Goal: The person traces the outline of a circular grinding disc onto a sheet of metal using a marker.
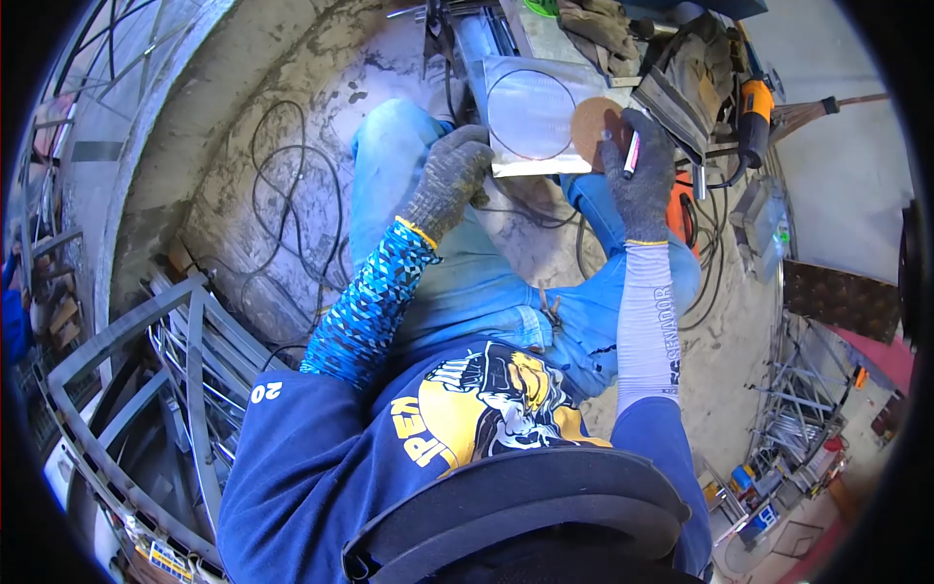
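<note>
— Concrete floor [219,219] all around; where's the square, silvery metal sheet [533,112]?
— Ahead of the body, between the hands, its dark circle [530,158] facing up.
— Left hand [450,178]?
— At the sheet's left edge, fingers curled; whether they grip, I can't tell.
— Right hand [646,175]?
— Closed on a thin brown round disc [588,132] and a slim white-and-pink marker [631,156], right of the circle, long axis roughly fore-and-aft.
</note>
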Demonstrator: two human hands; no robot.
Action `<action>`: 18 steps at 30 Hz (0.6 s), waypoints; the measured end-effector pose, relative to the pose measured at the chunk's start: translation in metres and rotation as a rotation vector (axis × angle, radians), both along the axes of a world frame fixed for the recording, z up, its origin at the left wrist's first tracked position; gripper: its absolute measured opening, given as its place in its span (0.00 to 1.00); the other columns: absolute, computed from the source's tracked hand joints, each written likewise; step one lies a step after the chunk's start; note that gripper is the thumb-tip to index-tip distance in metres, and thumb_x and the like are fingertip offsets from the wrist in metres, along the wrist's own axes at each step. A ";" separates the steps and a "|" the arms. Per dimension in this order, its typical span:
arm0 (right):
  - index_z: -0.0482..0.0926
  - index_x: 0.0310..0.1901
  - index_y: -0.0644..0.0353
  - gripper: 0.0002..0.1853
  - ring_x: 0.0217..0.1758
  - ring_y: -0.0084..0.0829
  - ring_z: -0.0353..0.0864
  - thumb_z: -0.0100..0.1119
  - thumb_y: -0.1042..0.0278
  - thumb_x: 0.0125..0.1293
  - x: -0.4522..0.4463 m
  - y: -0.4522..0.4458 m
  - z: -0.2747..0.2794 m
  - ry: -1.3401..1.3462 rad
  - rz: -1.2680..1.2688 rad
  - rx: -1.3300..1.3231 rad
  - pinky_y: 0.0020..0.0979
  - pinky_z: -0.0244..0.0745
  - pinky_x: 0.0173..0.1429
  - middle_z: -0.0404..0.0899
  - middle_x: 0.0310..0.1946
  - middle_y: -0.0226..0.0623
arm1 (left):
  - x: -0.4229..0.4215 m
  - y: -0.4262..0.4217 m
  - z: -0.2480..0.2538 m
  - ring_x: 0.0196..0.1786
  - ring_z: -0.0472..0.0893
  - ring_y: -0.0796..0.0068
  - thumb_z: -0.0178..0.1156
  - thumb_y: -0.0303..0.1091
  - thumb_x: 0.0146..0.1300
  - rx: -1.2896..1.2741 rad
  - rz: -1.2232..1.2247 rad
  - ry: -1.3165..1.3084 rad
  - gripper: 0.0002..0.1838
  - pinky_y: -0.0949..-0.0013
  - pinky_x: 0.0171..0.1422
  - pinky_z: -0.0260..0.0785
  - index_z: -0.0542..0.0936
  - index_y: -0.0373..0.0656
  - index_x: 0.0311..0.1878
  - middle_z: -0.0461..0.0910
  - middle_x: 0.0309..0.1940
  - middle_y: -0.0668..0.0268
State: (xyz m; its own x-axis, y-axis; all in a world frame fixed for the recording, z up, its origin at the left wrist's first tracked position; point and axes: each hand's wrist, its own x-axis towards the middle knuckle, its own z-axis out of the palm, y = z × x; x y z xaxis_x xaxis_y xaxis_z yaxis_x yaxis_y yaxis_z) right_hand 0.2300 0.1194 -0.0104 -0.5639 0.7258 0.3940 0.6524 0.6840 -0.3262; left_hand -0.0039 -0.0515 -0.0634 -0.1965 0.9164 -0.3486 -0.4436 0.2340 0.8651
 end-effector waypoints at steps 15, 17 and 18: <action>0.83 0.60 0.61 0.18 0.59 0.52 0.84 0.68 0.66 0.72 -0.014 -0.005 0.009 -0.062 0.010 0.019 0.49 0.77 0.66 0.86 0.54 0.50 | -0.022 0.030 -0.015 0.34 0.82 0.71 0.60 0.32 0.77 0.100 0.183 -0.082 0.14 0.69 0.33 0.74 0.83 0.37 0.59 0.83 0.42 0.60; 0.83 0.60 0.61 0.18 0.60 0.52 0.84 0.69 0.66 0.71 -0.022 -0.010 0.011 -0.053 0.020 -0.012 0.47 0.77 0.66 0.86 0.55 0.50 | -0.021 0.031 -0.003 0.34 0.82 0.73 0.61 0.33 0.76 0.138 0.157 0.137 0.13 0.70 0.33 0.75 0.83 0.38 0.58 0.83 0.40 0.62; 0.82 0.60 0.60 0.18 0.60 0.52 0.84 0.68 0.66 0.71 -0.026 -0.012 0.012 -0.069 0.034 -0.004 0.49 0.77 0.66 0.86 0.54 0.49 | -0.021 0.033 0.008 0.33 0.81 0.75 0.61 0.34 0.76 0.039 0.152 -0.011 0.13 0.70 0.32 0.74 0.83 0.38 0.57 0.82 0.38 0.63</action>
State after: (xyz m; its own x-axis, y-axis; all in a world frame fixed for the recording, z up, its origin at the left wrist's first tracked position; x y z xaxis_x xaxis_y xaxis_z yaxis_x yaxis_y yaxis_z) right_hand 0.2042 0.1078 0.0011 -0.6143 0.7070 0.3505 0.6497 0.7052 -0.2839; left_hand -0.0247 -0.0183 -0.0559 -0.3307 0.8890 -0.3166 -0.4809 0.1299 0.8671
